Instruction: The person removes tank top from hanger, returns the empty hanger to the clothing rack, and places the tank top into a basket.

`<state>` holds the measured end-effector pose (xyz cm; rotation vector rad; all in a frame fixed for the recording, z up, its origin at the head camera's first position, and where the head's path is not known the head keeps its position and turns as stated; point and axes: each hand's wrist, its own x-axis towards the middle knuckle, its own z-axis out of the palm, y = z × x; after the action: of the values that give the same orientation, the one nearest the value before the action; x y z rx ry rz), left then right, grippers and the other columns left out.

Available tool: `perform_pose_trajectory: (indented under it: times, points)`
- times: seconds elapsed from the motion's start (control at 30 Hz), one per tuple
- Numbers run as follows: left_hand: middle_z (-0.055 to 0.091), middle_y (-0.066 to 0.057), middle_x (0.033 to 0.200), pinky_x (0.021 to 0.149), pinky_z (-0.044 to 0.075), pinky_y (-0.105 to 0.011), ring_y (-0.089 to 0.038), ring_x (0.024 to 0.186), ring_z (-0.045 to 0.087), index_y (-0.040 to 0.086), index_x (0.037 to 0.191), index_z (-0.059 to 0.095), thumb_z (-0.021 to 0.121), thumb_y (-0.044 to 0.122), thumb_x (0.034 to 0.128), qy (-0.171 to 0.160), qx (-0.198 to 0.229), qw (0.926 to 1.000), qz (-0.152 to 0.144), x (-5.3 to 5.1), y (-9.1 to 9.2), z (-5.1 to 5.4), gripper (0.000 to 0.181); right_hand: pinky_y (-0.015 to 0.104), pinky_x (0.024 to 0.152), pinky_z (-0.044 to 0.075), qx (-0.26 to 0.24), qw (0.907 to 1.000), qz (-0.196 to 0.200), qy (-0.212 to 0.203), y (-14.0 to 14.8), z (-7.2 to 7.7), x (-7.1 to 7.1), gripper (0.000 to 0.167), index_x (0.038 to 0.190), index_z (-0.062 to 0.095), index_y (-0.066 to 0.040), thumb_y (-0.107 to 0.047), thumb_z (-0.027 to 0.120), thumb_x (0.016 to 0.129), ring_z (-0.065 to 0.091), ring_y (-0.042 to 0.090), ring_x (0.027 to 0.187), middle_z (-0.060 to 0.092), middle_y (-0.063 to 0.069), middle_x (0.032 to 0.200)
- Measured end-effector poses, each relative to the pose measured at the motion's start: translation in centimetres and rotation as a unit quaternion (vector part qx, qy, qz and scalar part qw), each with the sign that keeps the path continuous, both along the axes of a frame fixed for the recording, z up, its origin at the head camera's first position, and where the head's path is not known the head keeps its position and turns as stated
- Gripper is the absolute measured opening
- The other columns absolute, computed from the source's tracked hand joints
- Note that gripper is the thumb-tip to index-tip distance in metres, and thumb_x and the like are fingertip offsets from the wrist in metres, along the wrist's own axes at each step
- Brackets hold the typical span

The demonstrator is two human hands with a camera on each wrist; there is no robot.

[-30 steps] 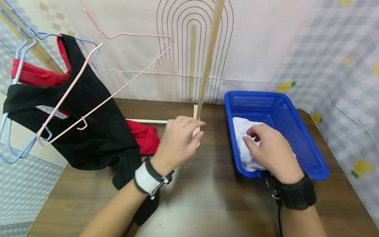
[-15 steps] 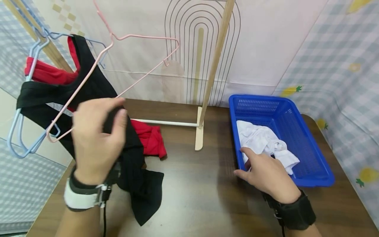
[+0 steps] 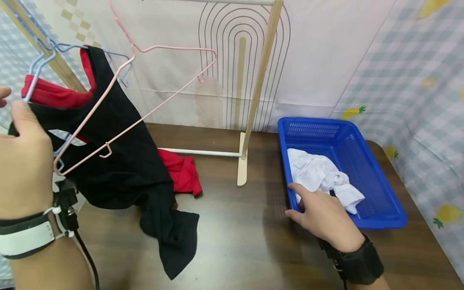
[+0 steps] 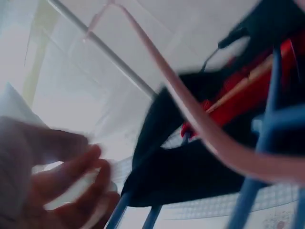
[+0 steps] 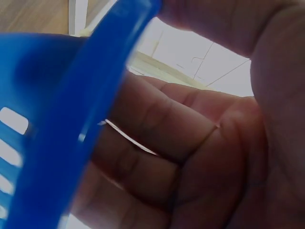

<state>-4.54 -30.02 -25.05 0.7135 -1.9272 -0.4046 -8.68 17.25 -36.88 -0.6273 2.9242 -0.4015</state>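
My left hand (image 3: 25, 161) is at the left edge of the head view, beside the blue hangers (image 3: 45, 66). In the left wrist view its fingers (image 4: 78, 186) are loosely bent, with nothing between them. A black garment with red parts (image 3: 123, 165) hangs on the blue hangers, its lower end lying on the table. In front of it hangs a bare pink hanger (image 3: 174, 94). My right hand (image 3: 322, 213) grips the near left corner of the blue basket (image 3: 380, 177); the rim (image 5: 81, 114) hides some fingertips. Crumpled white cloth (image 3: 319, 171) lies in the basket.
A wooden rack post (image 3: 261, 80) stands on a foot (image 3: 242, 173) near the middle, with a white lower bar (image 3: 203, 152) running left. Red cloth (image 3: 183, 173) lies on the brown table (image 3: 232, 241). Patterned curtains (image 3: 406, 100) close off the back and right.
My left hand has swept left from the middle, past the pink hanger, to the left edge. My right hand has moved from the white cloth to the basket's near left corner.
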Motion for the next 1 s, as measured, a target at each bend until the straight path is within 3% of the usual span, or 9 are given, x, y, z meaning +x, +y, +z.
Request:
perform_pose_trajectory:
  times: [0.1,0.23,0.4,0.5,0.63,0.7,0.77,0.87,1.0]
  points:
    - [0.059,0.0,0.15,0.079,0.041,-0.017,-0.001,0.099,0.053,0.032,0.146,0.059,0.038,0.051,0.1077,-0.094,0.044,0.9946,0.006,-0.1,-0.1,0.9,0.047,0.028,0.052,0.041,-0.003,1.0,0.0,0.0,0.0,0.0,0.0,0.064,0.141,0.059,-0.01,-0.033,0.083,0.086,0.054,0.003,0.06,0.066,-0.009,0.074]
    - [0.061,-0.006,0.145,0.058,0.022,-0.018,0.004,0.079,0.029,0.025,0.149,0.056,0.039,0.046,0.1081,-0.149,0.079,0.9856,0.011,-0.4,0.2,1.6,0.049,0.028,0.052,0.04,-0.003,1.0,0.001,0.002,0.0,-0.1,0.0,0.063,0.141,0.059,-0.01,-0.033,0.083,0.087,0.053,0.003,0.058,0.066,-0.009,0.074]
    - [0.056,-0.013,0.152,0.061,0.022,-0.019,-0.023,0.101,0.056,0.021,0.152,0.053,0.043,0.039,0.1088,-0.169,0.082,0.9821,-0.012,-0.4,0.7,2.2,0.048,0.028,0.052,0.04,-0.002,1.0,0.002,0.002,0.0,-0.1,0.0,0.063,0.14,0.059,-0.011,-0.033,0.083,0.087,0.053,0.003,0.058,0.066,-0.009,0.073]
    - [0.058,-0.016,0.151,0.068,0.036,-0.027,-0.041,0.119,0.059,0.018,0.152,0.052,0.039,0.032,0.1106,-0.165,0.066,0.9841,-0.01,-0.5,1.0,2.1,0.046,0.029,0.052,0.04,-0.003,1.0,0.003,0.002,-0.1,0.0,0.0,0.062,0.14,0.059,-0.011,-0.033,0.083,0.087,0.053,0.003,0.059,0.066,-0.009,0.073]
    - [0.061,-0.016,0.148,0.081,0.043,-0.043,-0.039,0.127,0.061,0.016,0.149,0.055,0.032,0.03,0.1111,-0.143,0.054,0.9882,0.006,-1.0,0.6,1.7,0.047,0.028,0.053,0.04,-0.005,1.0,0.005,0.0,0.0,0.0,0.0,0.062,0.14,0.059,-0.011,-0.033,0.082,0.087,0.053,0.003,0.058,0.066,-0.009,0.073]
    - [0.061,-0.015,0.148,0.077,0.043,-0.037,-0.036,0.126,0.062,0.015,0.148,0.056,0.032,0.031,0.1102,-0.143,0.05,0.9884,0.01,-1.1,0.3,1.6,0.047,0.028,0.053,0.041,-0.005,1.0,0.005,0.0,0.0,-0.1,0.0,0.061,0.14,0.059,-0.012,-0.033,0.082,0.087,0.053,0.003,0.058,0.066,-0.009,0.073]
    - [0.06,-0.016,0.146,0.066,0.031,-0.031,-0.035,0.111,0.063,0.016,0.149,0.054,0.034,0.034,0.1093,-0.152,0.052,0.9869,0.014,-1.2,-0.1,1.6,0.048,0.028,0.053,0.041,-0.005,1.0,0.005,0.0,0.0,-0.1,0.0,0.061,0.14,0.059,-0.012,-0.033,0.083,0.087,0.052,0.003,0.058,0.066,-0.009,0.073]
    - [0.058,-0.019,0.142,0.062,0.027,-0.03,-0.035,0.104,0.058,0.017,0.153,0.049,0.035,0.038,0.1089,-0.166,0.069,0.9835,0.015,-1.2,-0.1,1.9,0.051,0.028,0.052,0.04,-0.005,1.0,0.004,0.0,0.1,-0.1,0.0,0.061,0.14,0.059,-0.012,-0.032,0.082,0.087,0.052,0.003,0.057,0.066,-0.009,0.073]
    - [0.06,-0.023,0.141,0.071,0.032,-0.031,-0.04,0.119,0.058,0.012,0.152,0.05,0.033,0.037,0.1107,-0.16,0.081,0.9839,0.007,-1.3,0.2,2.1,0.051,0.028,0.052,0.04,-0.007,1.0,0.005,0.001,0.2,-0.1,0.1,0.06,0.14,0.059,-0.011,-0.032,0.082,0.088,0.052,0.002,0.057,0.066,-0.01,0.073]
